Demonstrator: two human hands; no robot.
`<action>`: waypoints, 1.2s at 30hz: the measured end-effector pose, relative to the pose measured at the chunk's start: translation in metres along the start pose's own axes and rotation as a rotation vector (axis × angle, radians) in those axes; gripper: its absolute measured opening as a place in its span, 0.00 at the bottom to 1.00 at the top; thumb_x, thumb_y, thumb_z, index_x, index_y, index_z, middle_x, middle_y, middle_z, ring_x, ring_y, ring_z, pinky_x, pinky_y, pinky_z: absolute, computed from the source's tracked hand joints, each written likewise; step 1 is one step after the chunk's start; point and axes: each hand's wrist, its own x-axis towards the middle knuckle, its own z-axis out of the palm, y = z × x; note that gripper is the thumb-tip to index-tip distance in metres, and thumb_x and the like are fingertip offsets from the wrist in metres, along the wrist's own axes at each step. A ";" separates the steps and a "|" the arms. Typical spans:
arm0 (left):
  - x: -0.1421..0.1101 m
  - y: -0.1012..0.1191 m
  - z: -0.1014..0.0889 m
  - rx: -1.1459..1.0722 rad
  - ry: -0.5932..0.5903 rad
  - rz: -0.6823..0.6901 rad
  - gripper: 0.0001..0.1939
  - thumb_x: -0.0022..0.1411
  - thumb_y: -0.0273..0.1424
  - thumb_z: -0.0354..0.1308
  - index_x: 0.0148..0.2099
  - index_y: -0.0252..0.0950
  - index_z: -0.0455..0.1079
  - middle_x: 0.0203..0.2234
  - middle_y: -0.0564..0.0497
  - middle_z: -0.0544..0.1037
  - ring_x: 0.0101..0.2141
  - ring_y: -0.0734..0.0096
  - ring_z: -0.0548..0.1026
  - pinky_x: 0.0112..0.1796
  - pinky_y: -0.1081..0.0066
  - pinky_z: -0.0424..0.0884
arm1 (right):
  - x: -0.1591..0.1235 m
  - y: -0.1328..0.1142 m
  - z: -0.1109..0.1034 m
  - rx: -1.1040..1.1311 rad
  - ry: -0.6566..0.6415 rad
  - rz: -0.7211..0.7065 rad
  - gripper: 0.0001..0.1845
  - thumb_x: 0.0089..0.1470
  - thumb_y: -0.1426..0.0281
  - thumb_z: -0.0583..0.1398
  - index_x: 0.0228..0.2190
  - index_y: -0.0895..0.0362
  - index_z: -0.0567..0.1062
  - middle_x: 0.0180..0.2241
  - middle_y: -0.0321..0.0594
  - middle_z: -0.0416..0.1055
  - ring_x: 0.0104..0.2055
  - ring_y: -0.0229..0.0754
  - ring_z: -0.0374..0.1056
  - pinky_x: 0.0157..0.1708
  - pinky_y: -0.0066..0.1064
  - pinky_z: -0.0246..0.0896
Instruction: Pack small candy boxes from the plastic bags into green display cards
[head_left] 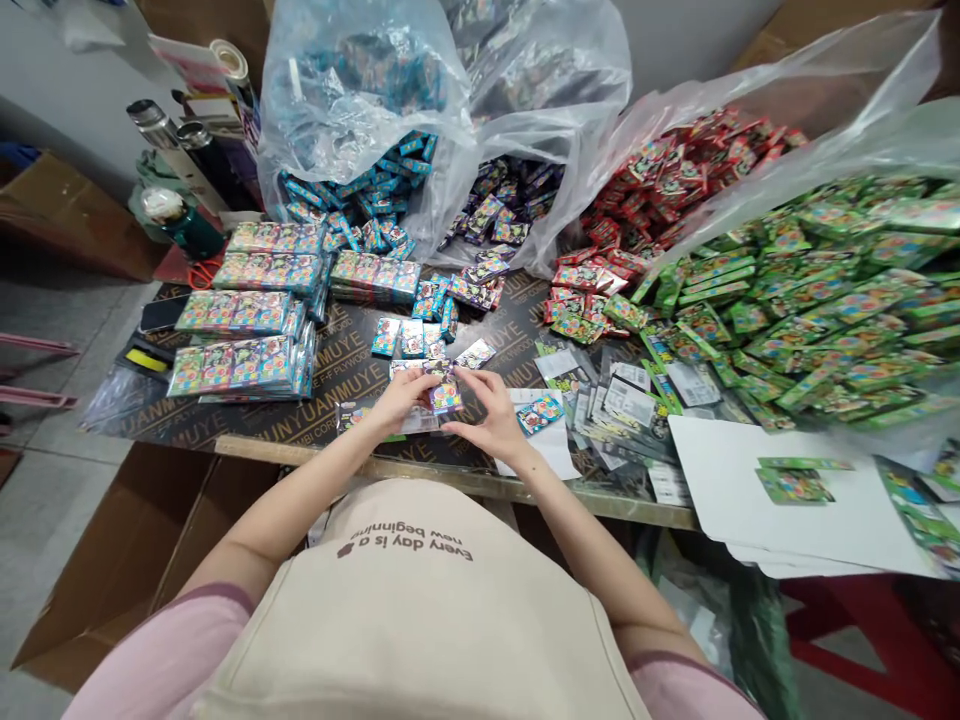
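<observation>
Near the table's front edge, my left hand (405, 398) pinches a small purple candy packet (447, 394) between thumb and fingers. My right hand (491, 412) is at the packet's right side, thumb and index finger spread apart around its edge. Beneath my left hand lies a clear sleeve with a coloured card (352, 415). Just beyond the hands are blue packets (411, 338) and a loose packet (475, 354) lying pale side up. A blue packet (538, 414) rests on white paper to the right of my right hand.
Stacks of filled multi-packs (232, 365) stand at left. Behind are open plastic bags of blue (382, 190), purple (495, 205), red (675, 180) and green packets (825, 290). Flat printed sleeves (622, 405) lie at right. Bottles (199, 150) stand back left.
</observation>
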 end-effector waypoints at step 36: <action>-0.026 -0.046 -0.048 1.392 -0.112 0.479 0.53 0.47 0.33 0.65 0.69 0.40 0.39 0.54 0.41 0.65 0.52 0.50 0.64 0.50 0.55 0.63 | 0.041 0.112 -0.055 -0.492 0.226 0.371 0.42 0.51 0.48 0.58 0.61 0.53 0.57 0.61 0.54 0.56 0.64 0.59 0.48 0.58 0.56 0.40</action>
